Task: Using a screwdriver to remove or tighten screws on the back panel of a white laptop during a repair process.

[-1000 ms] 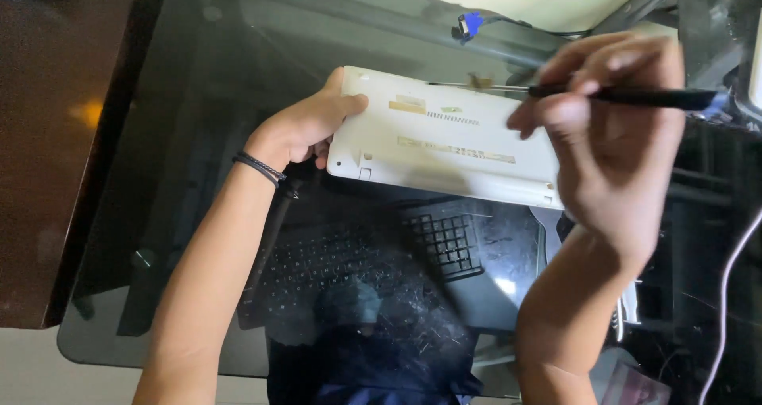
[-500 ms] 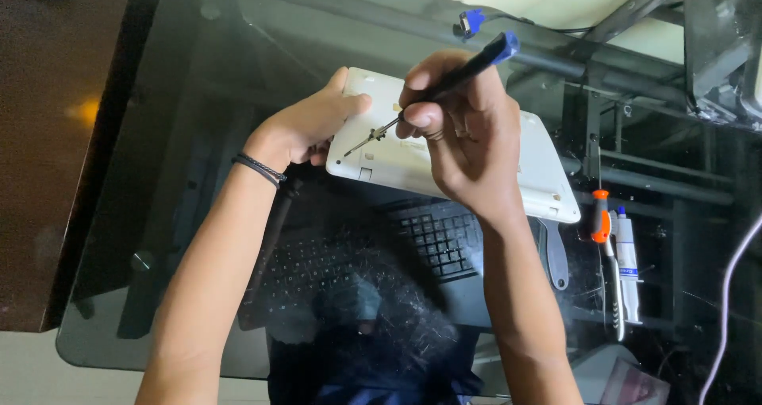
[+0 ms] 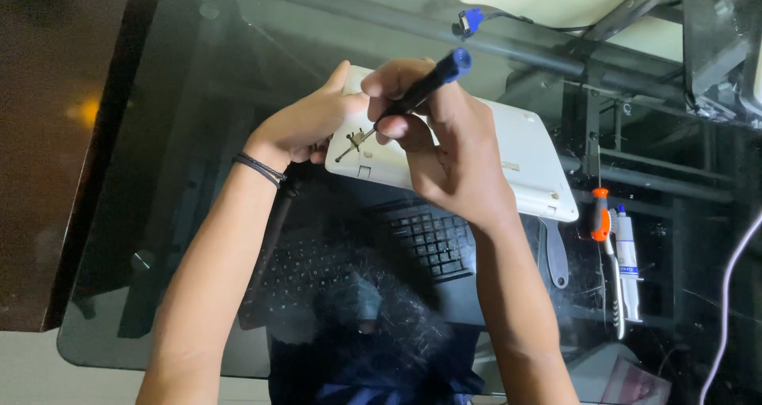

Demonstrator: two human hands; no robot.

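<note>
Two hands are busy on a small white device that's lying flat on a dark glass desk, roughly in the upper middle of the view. Left hand is cupped over the device's left end, fingers together and curled around the edge, thumb lying along the top, so it's basically pinning the thing down. There's a thin black band on that wrist. Right hand has its fingers pinched tight around a black screwdriver with a blue cap on the end, held at a slant with the tip down at the device's near-left corner, right next to the left fingers. Under the glass you can see a dark keyboard on a lower tray. Off to the right on the desk sits an orange-handled tool and a small white tube just beside it, both well apart from the hands. Blue plug sits up by the desk's far edge.
</note>
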